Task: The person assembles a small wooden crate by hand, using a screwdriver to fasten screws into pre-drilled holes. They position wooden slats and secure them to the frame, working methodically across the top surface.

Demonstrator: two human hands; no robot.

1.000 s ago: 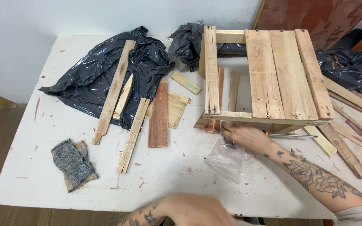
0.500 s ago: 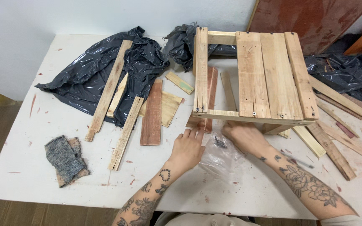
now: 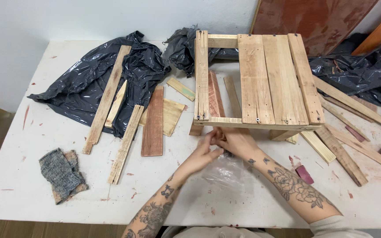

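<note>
Meeting just below the front rail of the slatted wooden frame [image 3: 256, 79], the left hand [image 3: 201, 154] and right hand [image 3: 239, 143] are pressed close together, fingers pinching at the mouth of a clear plastic bag [image 3: 226, 172] lying on the white table [image 3: 31, 185]. What sits between the fingertips is too small to tell. Risky spot: the thin film could tear, or whatever is inside could spill and roll among the loose wooden slats [image 3: 124, 143] nearby.
</note>
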